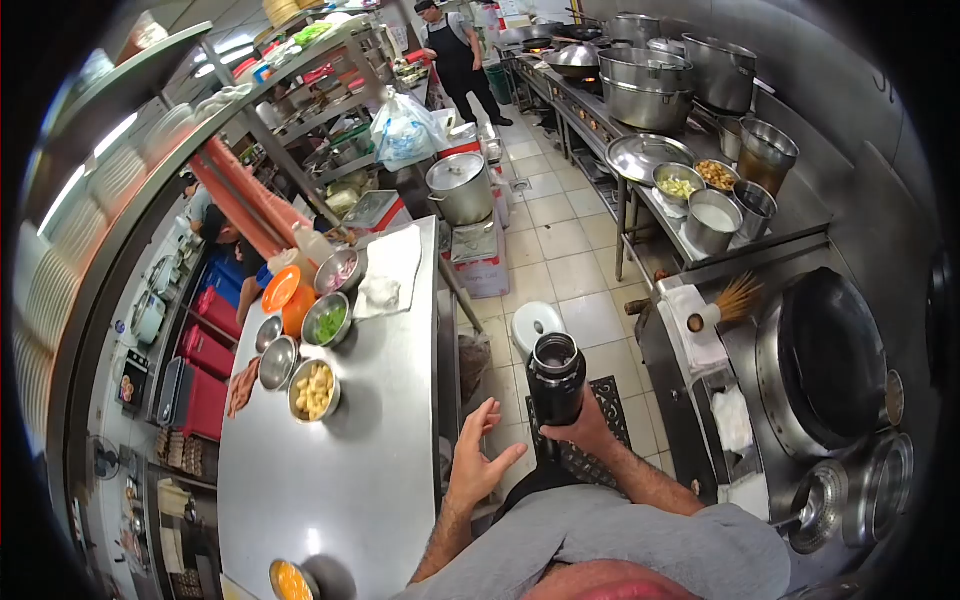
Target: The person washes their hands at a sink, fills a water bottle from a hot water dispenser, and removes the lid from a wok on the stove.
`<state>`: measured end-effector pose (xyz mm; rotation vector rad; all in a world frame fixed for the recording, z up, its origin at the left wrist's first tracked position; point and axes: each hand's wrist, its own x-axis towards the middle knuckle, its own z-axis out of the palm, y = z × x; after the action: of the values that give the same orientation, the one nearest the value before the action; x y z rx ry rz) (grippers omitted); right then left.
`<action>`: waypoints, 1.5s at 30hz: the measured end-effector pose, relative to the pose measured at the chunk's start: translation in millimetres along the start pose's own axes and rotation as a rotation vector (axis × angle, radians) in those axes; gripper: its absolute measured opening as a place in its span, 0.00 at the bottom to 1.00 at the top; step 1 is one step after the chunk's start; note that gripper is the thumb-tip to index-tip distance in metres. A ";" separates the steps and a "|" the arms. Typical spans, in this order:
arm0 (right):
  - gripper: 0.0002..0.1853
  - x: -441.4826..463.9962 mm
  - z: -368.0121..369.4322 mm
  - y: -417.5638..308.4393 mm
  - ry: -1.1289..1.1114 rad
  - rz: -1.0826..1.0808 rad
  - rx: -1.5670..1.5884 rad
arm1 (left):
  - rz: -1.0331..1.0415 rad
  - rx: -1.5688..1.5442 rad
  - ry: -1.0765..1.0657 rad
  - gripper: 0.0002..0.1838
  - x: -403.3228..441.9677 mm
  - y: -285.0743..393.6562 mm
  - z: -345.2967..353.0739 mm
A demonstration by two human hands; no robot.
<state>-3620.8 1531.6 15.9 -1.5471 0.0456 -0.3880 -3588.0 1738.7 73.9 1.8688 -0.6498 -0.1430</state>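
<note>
My right hand (590, 432) is wrapped round the lower part of a black bottle (557, 392), which stands upright in front of my body with its mouth uncovered. What is inside the bottle is too dark to make out. Close by on the left, my left hand (480, 462) is raised with its fingers apart and holds nothing. It does not touch the bottle. To its left lies the steel table (380, 480), where a metal bowl of yellowish chunks (314, 390) and a bowl of chopped greens (327, 319) stand.
A large lidded pot (461, 188) stands on boxes beyond the table. On the right are a big black wok (825, 360), a bamboo brush (735, 298) and pots of food (713, 220). A bowl of orange liquid (291, 580) sits near the table's front. A co-worker (462, 60) stands far back.
</note>
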 end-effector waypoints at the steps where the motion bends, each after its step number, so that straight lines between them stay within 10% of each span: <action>1: 0.44 11.5 -0.1 6.1 -0.018 0.002 -0.009 | -0.010 -0.004 -0.011 0.44 19.8 -7.4 0.2; 15: 0.47 232.5 -62.3 49.8 -0.093 -0.008 -0.021 | 0.154 -0.154 -0.284 0.56 324.0 -37.6 39.5; 45: 0.51 815.4 -251.5 205.7 -0.392 0.188 0.093 | -0.004 -0.193 0.044 0.40 901.2 -144.1 127.8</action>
<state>-2879.3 1063.3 -20.2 -1.4885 -0.1299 0.0649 -2826.5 1219.6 79.1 1.6834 -0.5807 -0.1607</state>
